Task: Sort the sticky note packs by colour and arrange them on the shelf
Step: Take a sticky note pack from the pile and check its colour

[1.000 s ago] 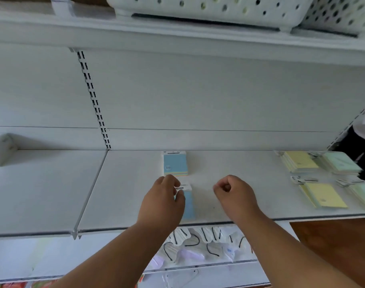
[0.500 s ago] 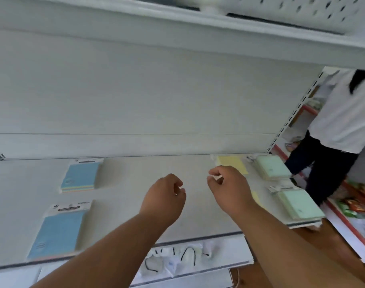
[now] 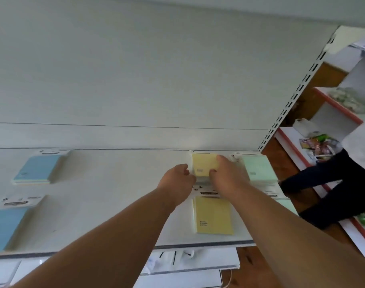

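On the white shelf (image 3: pixel 115 204) lie sticky note packs grouped by colour. Two blue packs are at the left, one at the back (image 3: pixel 39 169) and one at the front (image 3: pixel 4 227). Two yellow packs sit right of centre, a rear one (image 3: pixel 203 165) and a front one (image 3: pixel 213 215). A green pack (image 3: pixel 258 168) lies at the back right; another green one at the front right is mostly hidden by my right arm. My right hand (image 3: pixel 227 177) grips the rear yellow pack with thumb and fingers. My left hand (image 3: pixel 177 180) is curled at that pack's left edge.
A slotted upright (image 3: pixel 294 96) ends the shelf at the right. Beyond it a person in dark trousers (image 3: pixel 333 183) stands by red-edged shelves with goods (image 3: pixel 314 144). A lower shelf (image 3: pixel 177 258) holds packaged items below the front edge.
The view has swung right. Both hands moved forward and right from mid-shelf to the rear yellow pack, and my right hand has closed on it.
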Motion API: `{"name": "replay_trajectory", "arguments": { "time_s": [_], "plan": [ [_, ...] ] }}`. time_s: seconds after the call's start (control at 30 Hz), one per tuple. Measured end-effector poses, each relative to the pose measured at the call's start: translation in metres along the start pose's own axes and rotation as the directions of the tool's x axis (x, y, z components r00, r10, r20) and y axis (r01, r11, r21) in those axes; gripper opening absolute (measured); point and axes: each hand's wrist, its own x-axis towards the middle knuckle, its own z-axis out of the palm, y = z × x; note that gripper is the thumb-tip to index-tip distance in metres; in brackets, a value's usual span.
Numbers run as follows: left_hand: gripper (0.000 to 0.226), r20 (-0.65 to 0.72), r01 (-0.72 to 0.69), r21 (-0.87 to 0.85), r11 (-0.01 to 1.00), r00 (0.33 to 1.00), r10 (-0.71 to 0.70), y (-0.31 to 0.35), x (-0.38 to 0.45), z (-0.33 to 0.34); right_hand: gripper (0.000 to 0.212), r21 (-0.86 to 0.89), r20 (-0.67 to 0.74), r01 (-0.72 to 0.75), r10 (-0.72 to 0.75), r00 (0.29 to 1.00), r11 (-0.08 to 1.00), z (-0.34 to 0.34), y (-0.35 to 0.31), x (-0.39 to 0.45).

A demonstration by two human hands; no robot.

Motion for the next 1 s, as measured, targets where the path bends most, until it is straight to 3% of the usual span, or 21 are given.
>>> {"name": "replay_trajectory", "arguments": {
  "time_s": [0.1, 0.17, 0.23, 0.33, 0.4, 0.47, 0.57, 0.67, 0.83, 1.0],
  "plan": [
    [0.007, -0.006, 0.061, -0.069, 0.996, 0.998, -0.062, 0.005, 0.001, -0.002, 0.035, 0.163, 0.044, -0.051, 0.044, 0.998, 0.985, -0.005, -0.006, 0.001],
    [0.032, -0.049, 0.107, -0.16, 0.981, 0.992, -0.116, 0.001, 0.0, -0.011, 0.035, 0.321, 0.04, -0.055, 0.044, 0.998, 0.945, -0.002, -0.017, -0.003],
    [0.041, -0.121, 0.132, -0.286, 0.949, 0.978, -0.172, -0.009, -0.002, -0.026, 0.037, 0.4, 0.012, 0.012, -0.018, 1.0, 0.917, 0.005, -0.036, -0.009],
    [0.021, -0.225, 0.096, -0.352, 0.931, 0.957, -0.183, -0.029, -0.008, -0.062, 0.061, 0.424, -0.012, 0.12, -0.127, 0.992, 0.898, 0.02, -0.074, -0.024],
    [0.021, -0.27, 0.058, -0.318, 0.946, 0.951, -0.149, -0.044, -0.014, -0.09, 0.064, 0.449, -0.029, 0.144, -0.147, 0.989, 0.882, 0.033, -0.101, -0.035],
    [0.029, -0.291, 0.012, -0.255, 0.967, 0.952, -0.089, -0.055, -0.023, -0.116, 0.05, 0.491, -0.015, 0.12, -0.129, 0.992, 0.863, 0.044, -0.124, -0.047],
    [0.038, -0.325, -0.083, 0.011, 0.996, 0.942, 0.082, -0.071, -0.039, -0.149, 0.028, 0.635, 0.055, 0.022, -0.073, 0.996, 0.772, 0.054, -0.154, -0.061],
    [0.049, -0.283, -0.159, 0.268, 0.95, 0.93, 0.236, -0.089, -0.048, -0.166, 0.025, 0.701, 0.058, 0.015, -0.078, 0.995, 0.713, 0.064, -0.171, -0.068],
    [0.039, -0.29, -0.236, 0.263, 0.936, 0.905, 0.31, -0.104, -0.047, -0.171, 0.044, 0.666, -0.077, 0.106, -0.073, 0.994, 0.738, 0.075, -0.176, -0.08],
    [0.062, -0.163, -0.186, 0.378, 0.907, 0.951, 0.264, -0.116, -0.045, -0.149, 0.04, 0.546, -0.025, 0.086, -0.087, 0.996, 0.833, 0.098, -0.156, -0.088]
  ]
}}
